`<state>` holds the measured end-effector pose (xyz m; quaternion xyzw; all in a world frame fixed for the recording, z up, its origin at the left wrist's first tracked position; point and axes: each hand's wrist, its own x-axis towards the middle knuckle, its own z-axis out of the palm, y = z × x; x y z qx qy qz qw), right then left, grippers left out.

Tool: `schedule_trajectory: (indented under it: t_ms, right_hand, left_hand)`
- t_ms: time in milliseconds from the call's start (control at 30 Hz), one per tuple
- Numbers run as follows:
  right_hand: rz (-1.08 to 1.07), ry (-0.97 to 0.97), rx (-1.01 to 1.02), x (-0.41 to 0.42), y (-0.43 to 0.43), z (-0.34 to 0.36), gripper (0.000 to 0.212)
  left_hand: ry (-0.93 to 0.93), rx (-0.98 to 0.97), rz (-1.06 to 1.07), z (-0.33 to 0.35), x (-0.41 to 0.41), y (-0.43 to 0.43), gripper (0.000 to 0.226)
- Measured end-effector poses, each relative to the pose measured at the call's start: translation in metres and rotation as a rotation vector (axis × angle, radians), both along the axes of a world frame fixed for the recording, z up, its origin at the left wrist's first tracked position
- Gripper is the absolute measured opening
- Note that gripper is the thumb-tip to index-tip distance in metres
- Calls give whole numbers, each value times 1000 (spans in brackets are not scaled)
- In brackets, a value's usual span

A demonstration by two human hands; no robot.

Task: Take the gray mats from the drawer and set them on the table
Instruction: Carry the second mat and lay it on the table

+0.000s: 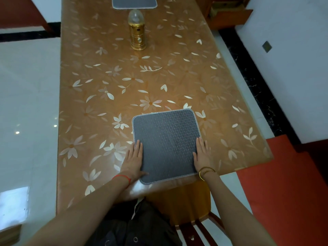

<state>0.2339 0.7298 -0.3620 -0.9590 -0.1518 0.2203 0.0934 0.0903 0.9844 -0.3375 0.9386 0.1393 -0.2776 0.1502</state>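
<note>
A gray quilted mat (166, 144) with pale stitched edging lies flat at the near end of the table (99, 96), which wears an orange floral cover. My left hand (134, 159) rests flat along the mat's left edge, fingers together, thumb on its lower corner. My right hand (203, 156) lies flat along the right edge. Neither hand grips it. A second gray mat (134, 3) lies at the table's far end, partly cut off by the frame. An open wooden drawer (229, 14) shows at the top right.
A gold lantern (137, 32) with a clear dome stands on the table's far middle. A wooden chair (188, 197) sits just under the near table edge. Red cushions (284, 183) lie at the right, and glossy white floor runs along the left.
</note>
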Motion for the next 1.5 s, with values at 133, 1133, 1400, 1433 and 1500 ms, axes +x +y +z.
schedule_trajectory:
  t_ms: [133, 1133, 1400, 1433, 1500]
  right_hand:
    - [-79, -1, 82, -10, 0, 6, 58]
    - [-1041, 92, 966, -166, 22, 60, 31]
    - [-1208, 213, 1203, -299, 59, 87, 42]
    - [-1219, 201, 1210, -318, 58, 90, 43]
    - [-1247, 171, 1225, -352, 54, 99, 44]
  left_hand:
    - [-8, 5, -8, 0, -2, 3, 123]
    - [-377, -549, 414, 45, -125, 44, 58]
    - [-308, -782, 526, 61, -202, 77, 25]
    - [-300, -806, 544, 61, -210, 78, 22]
    - [-272, -899, 602, 67, -222, 77, 18]
